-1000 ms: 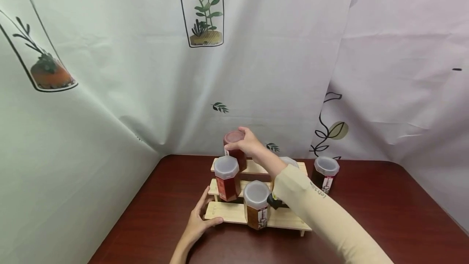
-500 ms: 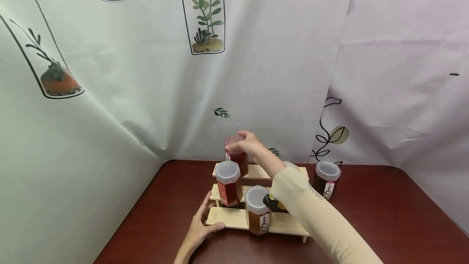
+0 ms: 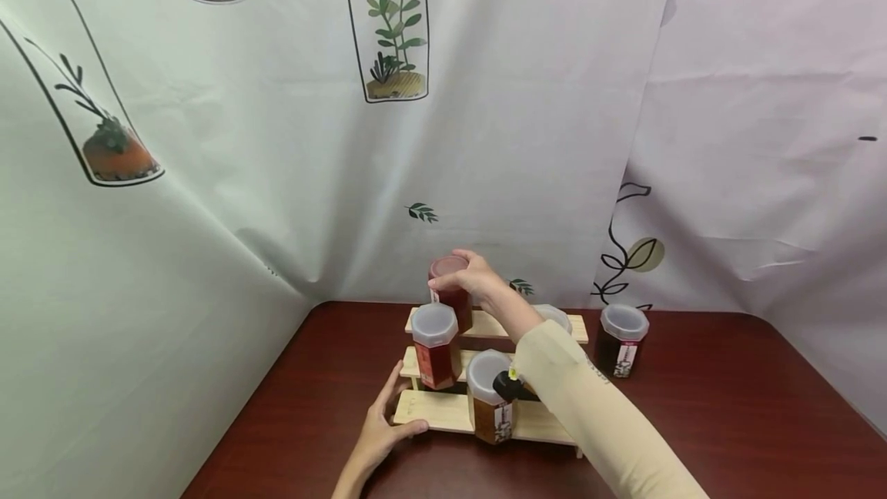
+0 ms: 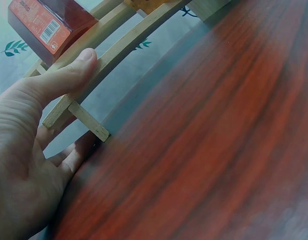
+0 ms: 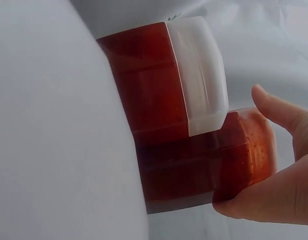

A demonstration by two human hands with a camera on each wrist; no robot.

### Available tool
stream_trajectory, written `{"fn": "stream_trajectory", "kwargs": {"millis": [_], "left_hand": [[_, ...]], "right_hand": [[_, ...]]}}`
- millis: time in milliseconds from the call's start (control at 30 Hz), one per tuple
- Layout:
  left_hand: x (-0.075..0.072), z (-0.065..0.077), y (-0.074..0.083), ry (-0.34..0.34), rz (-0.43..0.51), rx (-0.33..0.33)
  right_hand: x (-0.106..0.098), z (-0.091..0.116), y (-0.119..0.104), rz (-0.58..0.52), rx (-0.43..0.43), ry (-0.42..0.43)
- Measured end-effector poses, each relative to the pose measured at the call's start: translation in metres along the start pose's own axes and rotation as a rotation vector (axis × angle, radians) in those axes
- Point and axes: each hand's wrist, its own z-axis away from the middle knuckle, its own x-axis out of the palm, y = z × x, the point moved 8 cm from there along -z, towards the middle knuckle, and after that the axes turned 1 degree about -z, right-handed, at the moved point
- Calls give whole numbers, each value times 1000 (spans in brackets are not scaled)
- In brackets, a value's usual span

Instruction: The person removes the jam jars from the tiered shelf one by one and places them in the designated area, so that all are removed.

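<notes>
Head view: mid-frame, right hand [image 3: 476, 280] pinches rear red jar [image 3: 456, 305] near its top, at the top tier [image 3: 490, 325] of the wooden rack [image 3: 433, 411], likely weighty, stiff, slick-walled, best spanned high around its sides; left hand [image 3: 377, 431], lower centre, clasps the rack's end.

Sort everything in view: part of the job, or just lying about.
Part of the job:
back red jar, held by the right hand
wooden shelf, gripped by the left hand
probably the front red jar and brown jar on it

Just lying about:
dark jar on the table, though possibly needed
patterned cloth behind
</notes>
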Motion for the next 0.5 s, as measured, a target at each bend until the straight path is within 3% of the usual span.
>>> {"fn": "stream_trajectory", "kwargs": {"millis": [300,500], "left_hand": [[-2,1,0,3,-8,-11],[1,0,-2,-22,-2,-23]], "right_hand": [[3,-1,1,48,-26,-26],[-3,-4,7,37,-68,8]]}}
